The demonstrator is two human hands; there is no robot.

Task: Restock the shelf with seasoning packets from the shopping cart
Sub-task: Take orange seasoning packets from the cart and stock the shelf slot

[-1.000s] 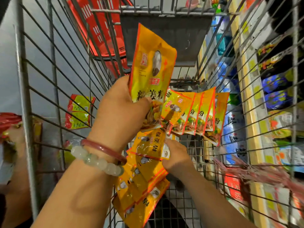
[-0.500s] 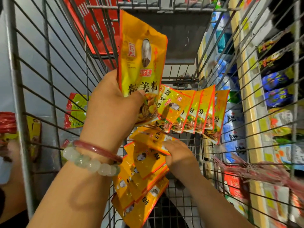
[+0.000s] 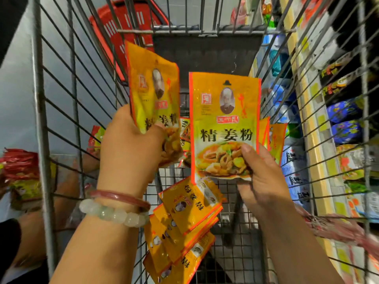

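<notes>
Both my hands are inside the wire shopping cart [image 3: 57, 119]. My left hand [image 3: 131, 148] grips the lower end of a yellow seasoning packet [image 3: 153, 89], held upright. My right hand [image 3: 260, 171] pinches the bottom corner of a second yellow packet [image 3: 223, 119], upright with its front facing me. Several more yellow packets [image 3: 182, 222] lie fanned on the cart floor below my hands. A few others [image 3: 275, 140] stand behind the right packet, mostly hidden. The shelf [image 3: 311, 140] runs along the right side beyond the cart wall.
A red plastic basket [image 3: 127, 31] sits beyond the cart's far left corner. Another person's arm holds red and green packets [image 3: 20, 173] outside the left cart wall. Blue and dark bags [image 3: 344, 119] fill the shelf on the right. Pink netting [image 3: 338, 230] hangs on the right wall.
My right hand has lifted one yellow packet up from the cart floor pile and now holds it upright beside the left one. My left hand has lowered a little with its packet.
</notes>
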